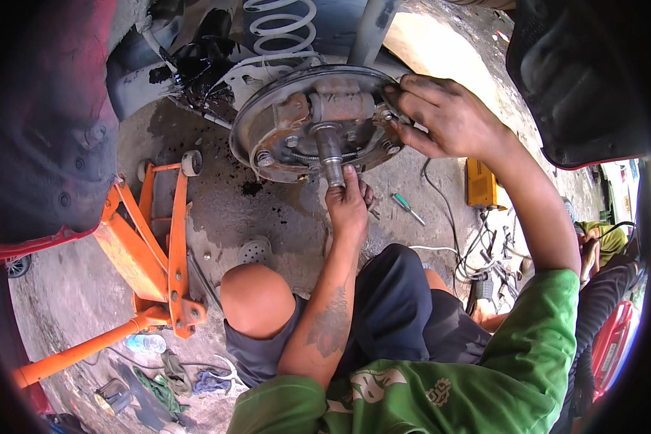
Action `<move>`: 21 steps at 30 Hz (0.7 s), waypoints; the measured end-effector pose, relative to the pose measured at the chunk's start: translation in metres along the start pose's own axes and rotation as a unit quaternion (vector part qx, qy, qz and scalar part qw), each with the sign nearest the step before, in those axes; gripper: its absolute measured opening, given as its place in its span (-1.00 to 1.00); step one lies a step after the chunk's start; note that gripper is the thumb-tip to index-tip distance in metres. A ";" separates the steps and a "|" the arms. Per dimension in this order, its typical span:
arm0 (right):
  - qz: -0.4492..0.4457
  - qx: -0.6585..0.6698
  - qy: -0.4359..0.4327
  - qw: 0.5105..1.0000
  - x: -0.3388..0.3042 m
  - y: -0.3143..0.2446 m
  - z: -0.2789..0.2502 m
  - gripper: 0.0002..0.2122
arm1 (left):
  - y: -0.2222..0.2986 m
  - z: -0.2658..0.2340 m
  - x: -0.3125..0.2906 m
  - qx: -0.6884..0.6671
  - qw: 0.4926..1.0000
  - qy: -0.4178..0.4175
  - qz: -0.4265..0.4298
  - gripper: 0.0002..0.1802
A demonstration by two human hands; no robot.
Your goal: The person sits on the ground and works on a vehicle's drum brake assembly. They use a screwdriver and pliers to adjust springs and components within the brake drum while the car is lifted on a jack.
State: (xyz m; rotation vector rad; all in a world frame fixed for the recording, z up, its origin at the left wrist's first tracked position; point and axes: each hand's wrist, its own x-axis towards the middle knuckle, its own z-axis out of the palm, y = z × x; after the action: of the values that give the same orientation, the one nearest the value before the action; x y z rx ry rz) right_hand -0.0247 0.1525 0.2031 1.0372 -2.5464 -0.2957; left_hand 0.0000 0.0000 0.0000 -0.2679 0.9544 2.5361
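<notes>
A round, rusty drum brake assembly hangs in front of me, with its wheel cylinder across the upper part. A metal spindle sticks out from its middle toward me. My left hand is closed around the spindle's end, thumb on top and some fingers hidden behind. My right hand is at the assembly's right edge, fingers bent over the rim and thumb on the inner side. Whatever lies between those fingertips is hidden. A coil spring stands behind the brake assembly.
An orange floor jack stands at left. On the concrete lie a green-handled screwdriver, a plastic bottle, rags and cables. A yellow box is at right. Dark wheel-arch liners flank both sides. Another person is at far right.
</notes>
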 end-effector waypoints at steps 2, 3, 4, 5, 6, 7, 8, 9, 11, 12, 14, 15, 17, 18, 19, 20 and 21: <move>-0.004 -0.003 0.007 1.000 -0.001 -0.002 -0.001 -0.58 | -0.003 -0.002 0.001 0.001 1.000 -0.006 0.004 -0.70; -0.007 -0.007 0.001 1.000 0.002 0.003 -0.003 -0.58 | -0.004 0.001 0.007 0.002 1.000 -0.010 0.008 -0.70; -0.006 -0.007 0.001 1.000 0.002 0.005 -0.004 -0.59 | -0.005 0.002 0.011 0.005 1.000 -0.016 0.014 -0.69; -0.001 -0.001 0.005 1.000 0.002 0.003 -0.003 -0.59 | -0.003 -0.001 0.012 0.020 1.000 -0.011 0.010 -0.69; -0.002 0.019 0.023 1.000 0.002 0.002 -0.002 -0.65 | -0.003 -0.003 0.011 0.020 1.000 -0.016 0.017 -0.69; -0.004 0.036 0.041 0.999 0.002 0.001 -0.001 -0.71 | -0.003 -0.003 0.011 0.023 0.999 -0.016 0.017 -0.69; -0.005 0.050 0.057 0.997 0.002 0.001 0.001 -0.76 | -0.001 -0.004 0.010 0.026 0.999 -0.016 0.017 -0.68; -0.010 0.056 0.061 0.997 0.003 0.002 0.002 -0.77 | -0.001 -0.002 0.010 0.019 1.000 -0.009 0.015 -0.66; -0.016 0.058 0.068 0.996 0.003 0.003 0.003 -0.77 | 0.000 -0.001 0.008 0.008 1.000 0.005 0.010 -0.62; -0.017 0.069 0.067 0.995 0.003 0.003 0.004 -0.77 | 0.001 -0.001 0.007 0.009 1.000 0.007 0.012 -0.62; -0.023 0.079 0.071 0.994 0.003 0.005 0.005 -0.77 | 0.002 0.000 0.005 0.006 1.000 0.007 0.018 -0.63; -0.019 0.080 0.074 0.994 0.003 0.005 0.005 -0.77 | 0.003 0.001 0.005 0.010 1.000 0.006 0.019 -0.63; -0.014 0.077 0.083 0.993 0.003 0.003 0.004 -0.77 | 0.004 0.002 0.004 0.014 1.000 0.005 0.024 -0.64; 0.015 0.073 0.057 0.996 0.002 0.003 0.001 -0.77 | 0.004 0.003 0.004 0.013 1.000 0.007 0.020 -0.64; 0.042 0.066 0.037 0.996 0.000 0.000 -0.002 -0.77 | 0.004 0.002 0.003 0.015 1.000 0.009 0.016 -0.65; 0.067 0.059 0.019 0.996 0.000 -0.002 -0.004 -0.77 | 0.004 0.002 0.004 0.014 1.000 0.009 0.017 -0.65; 0.065 0.068 0.037 0.995 0.001 -0.003 -0.002 -0.74 | 0.004 0.001 0.005 0.017 1.000 0.014 0.016 -0.65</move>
State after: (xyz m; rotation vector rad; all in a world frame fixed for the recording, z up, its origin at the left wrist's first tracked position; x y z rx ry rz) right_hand -0.0228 0.1492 0.2046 0.9067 -2.5815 -0.0495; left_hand -0.0058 -0.0001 0.0015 -0.2800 1.0178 2.5484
